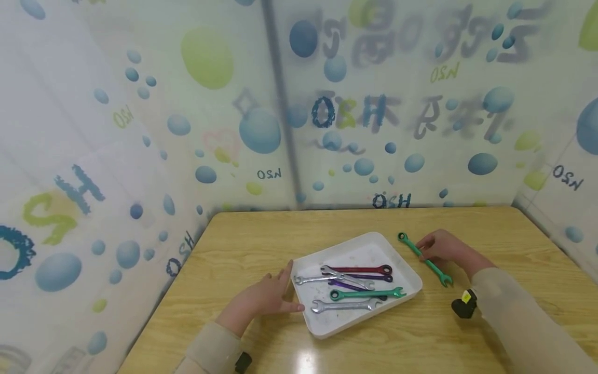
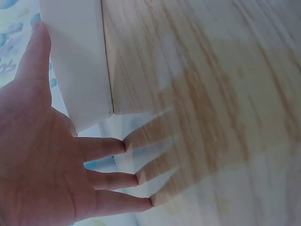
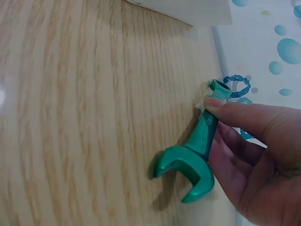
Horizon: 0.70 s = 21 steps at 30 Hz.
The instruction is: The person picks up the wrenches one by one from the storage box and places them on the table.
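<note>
My right hand pinches a green combination wrench at mid-shaft, to the right of a white tray. In the right wrist view that wrench has its open end nearest the camera, with thumb and fingers on the shaft. My left hand rests against the tray's left side, thumb and index finger spread along it; the left wrist view shows the other fingers straight, touching the table. Inside the tray lie another green wrench, a red wrench, purple wrenches and several silver wrenches.
The wooden table carries the tray near its middle. Behind and at both sides stand pale curtain-like walls printed with blue and green dots and lettering. A black strap piece hangs at the right wrist.
</note>
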Motion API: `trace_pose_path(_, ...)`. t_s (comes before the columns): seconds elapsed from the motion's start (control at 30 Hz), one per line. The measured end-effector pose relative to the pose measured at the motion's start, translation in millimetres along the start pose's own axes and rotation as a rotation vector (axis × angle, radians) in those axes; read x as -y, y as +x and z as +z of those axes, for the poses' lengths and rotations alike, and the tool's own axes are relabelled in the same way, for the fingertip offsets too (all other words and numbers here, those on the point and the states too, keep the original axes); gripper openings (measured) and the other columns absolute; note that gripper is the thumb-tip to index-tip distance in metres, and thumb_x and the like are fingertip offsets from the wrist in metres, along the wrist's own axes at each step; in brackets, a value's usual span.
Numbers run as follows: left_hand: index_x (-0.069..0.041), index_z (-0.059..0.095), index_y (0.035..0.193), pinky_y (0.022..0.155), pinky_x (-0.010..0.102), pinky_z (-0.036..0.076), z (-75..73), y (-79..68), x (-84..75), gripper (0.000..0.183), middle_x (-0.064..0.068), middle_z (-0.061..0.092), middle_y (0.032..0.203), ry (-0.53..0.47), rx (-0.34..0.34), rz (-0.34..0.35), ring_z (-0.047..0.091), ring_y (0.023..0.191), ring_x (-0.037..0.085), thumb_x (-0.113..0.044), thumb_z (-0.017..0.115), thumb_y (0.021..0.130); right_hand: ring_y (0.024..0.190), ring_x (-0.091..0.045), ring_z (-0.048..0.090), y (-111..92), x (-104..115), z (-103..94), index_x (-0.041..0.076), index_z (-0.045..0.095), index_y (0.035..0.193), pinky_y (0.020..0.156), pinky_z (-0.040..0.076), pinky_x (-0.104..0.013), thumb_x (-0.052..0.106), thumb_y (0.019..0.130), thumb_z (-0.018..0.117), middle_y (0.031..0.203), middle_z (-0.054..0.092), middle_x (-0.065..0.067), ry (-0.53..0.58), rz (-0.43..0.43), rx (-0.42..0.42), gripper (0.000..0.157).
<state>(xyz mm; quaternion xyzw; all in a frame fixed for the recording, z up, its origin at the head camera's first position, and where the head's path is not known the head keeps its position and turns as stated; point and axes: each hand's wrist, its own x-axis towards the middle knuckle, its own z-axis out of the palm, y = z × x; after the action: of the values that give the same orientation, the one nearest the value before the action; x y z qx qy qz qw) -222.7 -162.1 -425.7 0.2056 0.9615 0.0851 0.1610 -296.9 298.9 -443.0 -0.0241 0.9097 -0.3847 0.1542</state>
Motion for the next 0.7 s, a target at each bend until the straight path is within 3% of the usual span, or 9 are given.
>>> trace_pose_path(0.27,-0.003,0.007,0.156,0.103,0.061,0.036,0.3,0.2,0.3,0.118,0.024,0.034,0.151,0.004,-0.004,0.003,0.035,0.129,0.057,-0.072,0.061,0.078,0.074,-0.018,0.058,14.3,0.6,1.5,-0.009,0.065,0.118,0.068,0.054,-0.032,0.004,0.085,0.072,0.090,0.067,-0.008,-0.054,-0.018,-0.019,0.036)
trace_pose_path(0.47,-0.003,0.007,0.156,0.103,0.061,0.036,0.2,-0.3,0.5,0.118,0.024,0.034,0.151,0.003,-0.003,-0.001,0.035,0.129,0.058,-0.072,0.061,0.078,0.075,-0.020,0.057,22.6,4.2,3.3,-0.009,0.063,0.121,0.067,0.054,-0.031,0.006,0.088,0.069,0.100,0.066,-0.014,-0.036,0.021,-0.023,0.036)
trace_pose_path(0.7,-0.003,0.007,0.156,0.104,0.061,0.036,-0.7,-1.1,-0.2,0.117,0.024,0.033,0.151,0.003,-0.001,0.001,0.034,0.129,0.057,-0.071,0.061,0.079,0.074,-0.020,0.056,29.1,5.2,0.5,-0.007,0.064,0.122,0.064,0.053,-0.029,0.009,0.089,0.069,0.095,0.064,-0.013,-0.063,0.051,-0.027,0.037)
